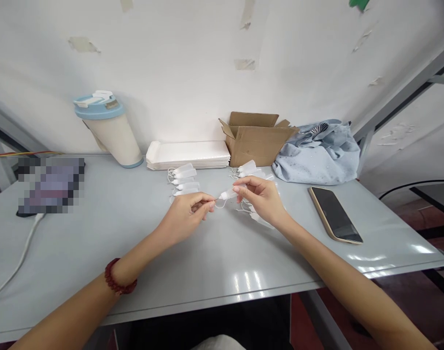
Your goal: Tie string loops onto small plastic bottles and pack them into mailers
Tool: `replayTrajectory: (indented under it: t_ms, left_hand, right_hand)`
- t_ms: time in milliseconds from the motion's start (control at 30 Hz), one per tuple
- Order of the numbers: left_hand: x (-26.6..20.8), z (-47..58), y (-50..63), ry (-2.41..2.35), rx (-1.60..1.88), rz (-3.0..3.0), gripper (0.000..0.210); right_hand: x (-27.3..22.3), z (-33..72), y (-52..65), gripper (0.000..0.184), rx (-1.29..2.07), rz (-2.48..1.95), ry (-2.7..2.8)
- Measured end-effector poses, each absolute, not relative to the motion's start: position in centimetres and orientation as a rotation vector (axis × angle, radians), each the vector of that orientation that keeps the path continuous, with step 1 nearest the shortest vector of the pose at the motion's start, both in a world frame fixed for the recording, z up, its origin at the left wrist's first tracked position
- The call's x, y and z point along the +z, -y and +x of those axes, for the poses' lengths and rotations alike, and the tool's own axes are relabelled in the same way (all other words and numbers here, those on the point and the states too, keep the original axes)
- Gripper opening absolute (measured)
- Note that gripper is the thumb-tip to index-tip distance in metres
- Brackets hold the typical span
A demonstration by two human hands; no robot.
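My right hand [260, 197] pinches a small translucent squeeze bottle [228, 194] by its body, its nozzle pointing left. A white loop hangs from the bottle's neck. My left hand [191, 211] is closed at the bottle's thin tip [216, 199], thumb against the fingers; the very end of the tip is hidden in them. Beyond my left hand lie several similar bottles [185, 171] in a column, with white loops at their necks. More bottles [247, 168] lie behind and under my right hand, partly covered by it.
Against the wall stand a tumbler [114, 138], a stack of white boxes [189, 153], an open cardboard box [260, 143] and a bundle of light blue cloth [318, 155]. A phone [334, 214] lies at right; a blurred-out device [52, 187] with a white cable [25, 255] at left.
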State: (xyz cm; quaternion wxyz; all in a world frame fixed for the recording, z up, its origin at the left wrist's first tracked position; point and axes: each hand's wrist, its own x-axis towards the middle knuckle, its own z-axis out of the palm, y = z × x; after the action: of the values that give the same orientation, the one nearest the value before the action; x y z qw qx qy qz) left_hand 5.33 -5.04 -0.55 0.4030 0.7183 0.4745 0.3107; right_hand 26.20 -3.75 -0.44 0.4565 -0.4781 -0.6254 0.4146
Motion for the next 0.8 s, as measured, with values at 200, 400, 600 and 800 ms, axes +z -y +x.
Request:
replayTrajectory:
  t_ms: [200,400,600,800]
  left_hand:
    - [-0.5,5.4,5.1,-1.202,0.781,1.811,0.021]
    - [-0.5,5.3,5.1,-1.204,0.773,1.829,0.021]
    - [-0.9,5.5,5.1,-1.232,0.737,2.017,0.021]
    - [-1.5,5.7,5.3,-1.237,0.673,2.082,0.022]
  right_hand:
    - [-0.5,26.1,3.8,0.027,1.035,-1.169,1.552]
    - [-0.7,26.1,3.9,0.029,0.996,-1.172,1.592]
    - [-1.4,26.0,4.0,0.021,0.72,-1.112,1.809]
    - [-1.7,25.6,4.4,0.018,0.626,-1.127,1.892]
